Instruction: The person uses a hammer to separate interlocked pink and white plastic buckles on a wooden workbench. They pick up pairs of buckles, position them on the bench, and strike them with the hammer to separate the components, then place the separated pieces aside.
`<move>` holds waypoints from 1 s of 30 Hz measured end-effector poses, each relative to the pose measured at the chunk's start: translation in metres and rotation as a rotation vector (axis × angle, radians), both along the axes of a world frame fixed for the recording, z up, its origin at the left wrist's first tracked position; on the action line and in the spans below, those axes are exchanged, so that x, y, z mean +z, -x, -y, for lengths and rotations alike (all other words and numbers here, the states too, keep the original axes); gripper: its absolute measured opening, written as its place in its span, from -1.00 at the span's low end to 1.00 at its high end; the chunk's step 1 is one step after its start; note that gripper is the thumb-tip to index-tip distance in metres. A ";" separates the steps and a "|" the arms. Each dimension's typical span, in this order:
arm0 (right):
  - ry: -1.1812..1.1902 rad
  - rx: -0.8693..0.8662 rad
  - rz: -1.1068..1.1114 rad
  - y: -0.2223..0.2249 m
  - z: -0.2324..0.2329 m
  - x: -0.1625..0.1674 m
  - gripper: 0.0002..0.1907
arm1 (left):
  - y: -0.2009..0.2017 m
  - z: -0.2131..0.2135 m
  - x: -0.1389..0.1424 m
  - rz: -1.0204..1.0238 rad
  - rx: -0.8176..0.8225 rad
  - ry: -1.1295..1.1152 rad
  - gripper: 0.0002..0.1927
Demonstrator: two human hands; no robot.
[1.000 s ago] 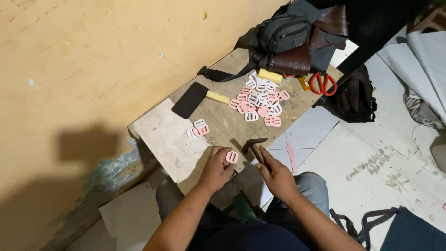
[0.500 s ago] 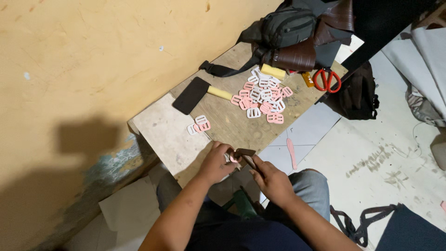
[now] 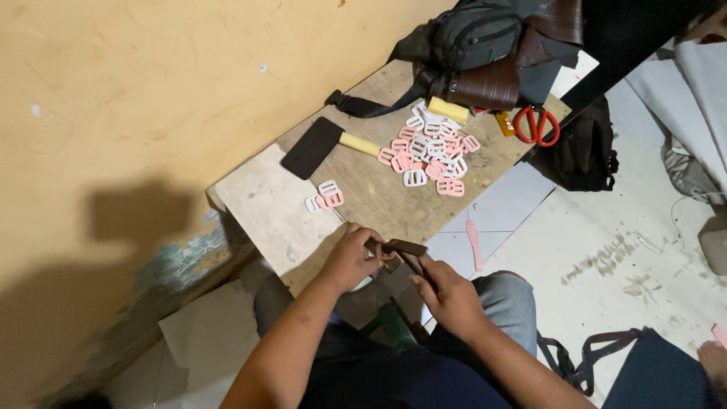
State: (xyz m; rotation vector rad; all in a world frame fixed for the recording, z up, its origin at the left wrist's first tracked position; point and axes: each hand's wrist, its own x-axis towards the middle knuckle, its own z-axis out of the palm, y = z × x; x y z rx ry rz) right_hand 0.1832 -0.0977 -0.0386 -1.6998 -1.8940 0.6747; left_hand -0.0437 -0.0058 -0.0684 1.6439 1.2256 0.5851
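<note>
My left hand (image 3: pixel 354 257) and my right hand (image 3: pixel 445 294) meet at the near edge of a low wooden board (image 3: pixel 379 198). Between them they hold a dark brown strap (image 3: pixel 403 248). The left fingers pinch its end; a small buckle may be hidden under them, I cannot tell. Farther along the board lies a pile of pink and white plastic slide buckles (image 3: pixel 429 151). A small group of three buckles (image 3: pixel 324 197) sits closer, left of the pile.
A black phone (image 3: pixel 312 148), a yellow-handled tool (image 3: pixel 359 144), a yellow block (image 3: pixel 448 110), red scissors (image 3: pixel 536 126) and dark bags (image 3: pixel 485 45) are on the board's far end. A pink strip (image 3: pixel 475 244) lies on the floor. A yellow wall (image 3: pixel 136 113) is at left.
The pink buckle that lay by my left hand is no longer visible. Both hands have come together on the brown strap at the board's edge.
</note>
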 end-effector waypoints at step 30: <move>0.026 0.004 0.039 -0.006 0.011 -0.005 -0.50 | -0.028 0.012 -0.012 -0.143 0.317 -0.054 -0.82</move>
